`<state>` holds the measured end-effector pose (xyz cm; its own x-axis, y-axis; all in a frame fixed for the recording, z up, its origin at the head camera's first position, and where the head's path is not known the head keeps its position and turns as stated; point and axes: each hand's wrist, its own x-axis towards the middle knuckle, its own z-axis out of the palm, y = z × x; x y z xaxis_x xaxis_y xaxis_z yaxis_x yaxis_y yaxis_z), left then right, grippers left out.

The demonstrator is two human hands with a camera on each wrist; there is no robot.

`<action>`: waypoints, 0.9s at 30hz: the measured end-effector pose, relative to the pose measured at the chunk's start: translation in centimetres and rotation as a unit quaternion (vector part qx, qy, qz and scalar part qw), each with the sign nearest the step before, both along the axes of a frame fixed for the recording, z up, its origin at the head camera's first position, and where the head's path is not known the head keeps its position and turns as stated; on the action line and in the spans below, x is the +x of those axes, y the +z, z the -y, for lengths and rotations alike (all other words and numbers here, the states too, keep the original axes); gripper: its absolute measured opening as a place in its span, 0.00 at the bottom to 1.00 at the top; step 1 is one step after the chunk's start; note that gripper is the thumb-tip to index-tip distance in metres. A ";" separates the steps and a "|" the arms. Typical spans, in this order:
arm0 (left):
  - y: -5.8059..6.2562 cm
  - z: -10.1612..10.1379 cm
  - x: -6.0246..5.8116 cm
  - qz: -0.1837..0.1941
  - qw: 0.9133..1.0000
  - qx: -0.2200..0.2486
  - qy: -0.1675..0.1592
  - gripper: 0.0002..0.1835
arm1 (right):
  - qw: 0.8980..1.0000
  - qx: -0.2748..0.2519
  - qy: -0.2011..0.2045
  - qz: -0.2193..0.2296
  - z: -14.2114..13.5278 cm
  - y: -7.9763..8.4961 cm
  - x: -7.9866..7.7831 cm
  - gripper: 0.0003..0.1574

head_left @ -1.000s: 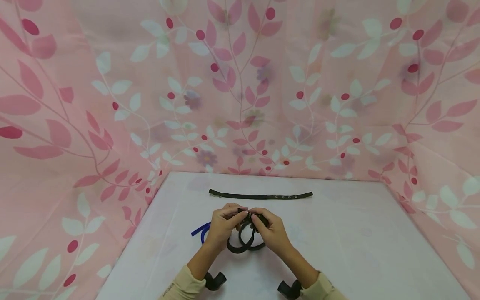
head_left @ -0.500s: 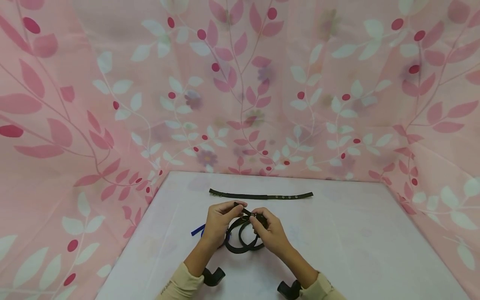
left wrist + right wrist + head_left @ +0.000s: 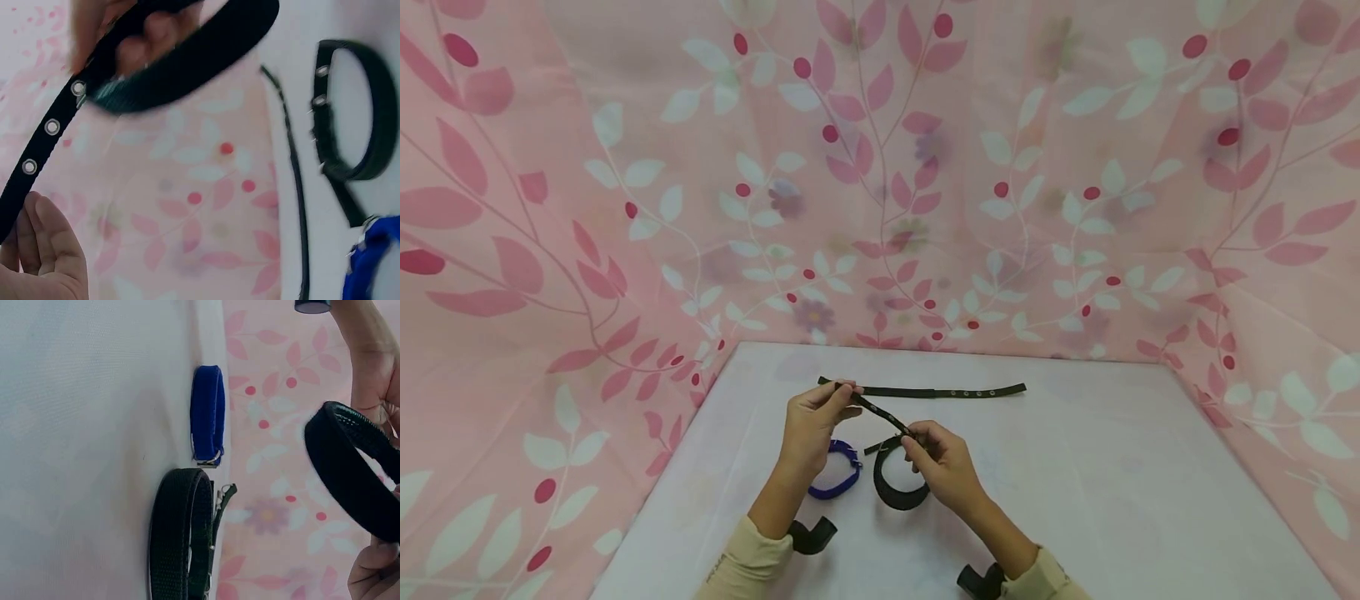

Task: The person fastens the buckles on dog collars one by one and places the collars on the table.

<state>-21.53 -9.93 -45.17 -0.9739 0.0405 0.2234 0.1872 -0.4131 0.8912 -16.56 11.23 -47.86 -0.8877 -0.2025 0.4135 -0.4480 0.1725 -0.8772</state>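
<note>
Both hands hold a dark collar (image 3: 883, 413) with metal eyelets, raised above the white table. My left hand (image 3: 807, 429) pinches the collar's eyelet end, which runs slanting between the hands. At the other part of it, near the buckle, my right hand (image 3: 946, 462) grips the band; its fingers partly hide that spot. The held collar's wide band (image 3: 200, 62) curves as a loop in the left wrist view. Below the hands lies a buckled dark green collar (image 3: 901, 500), its tail pointing left. Beside it rests a buckled blue collar (image 3: 835, 492).
Another dark green collar (image 3: 955, 392) lies stretched out straight toward the back of the white table (image 3: 1112, 467), its left end partly behind my left hand. Pink leaf-patterned cloth (image 3: 880, 208) encloses the table at the back and sides. Black wrist cameras (image 3: 814, 536) hang under both wrists.
My left hand has moved left and up, drawing the eyelet end of the held collar out from my right hand. The right hand has barely moved. The blue collar shows more fully.
</note>
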 end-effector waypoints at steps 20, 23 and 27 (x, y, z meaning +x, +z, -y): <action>0.1 1.9 -0.6 0.057 0.998 0.003 0.030 0.05 | 0.999 -0.031 0.003 0.042 -0.5 0.8 0.5 0.10; 0.0 1.9 -0.5 0.069 0.997 0.004 0.032 0.05 | 0.998 -0.036 0.011 0.041 -0.6 0.7 0.4 0.09; 0.0 1.7 -0.4 0.074 0.997 0.000 0.030 0.05 | 0.999 -0.035 0.007 0.041 -0.7 0.8 0.4 0.08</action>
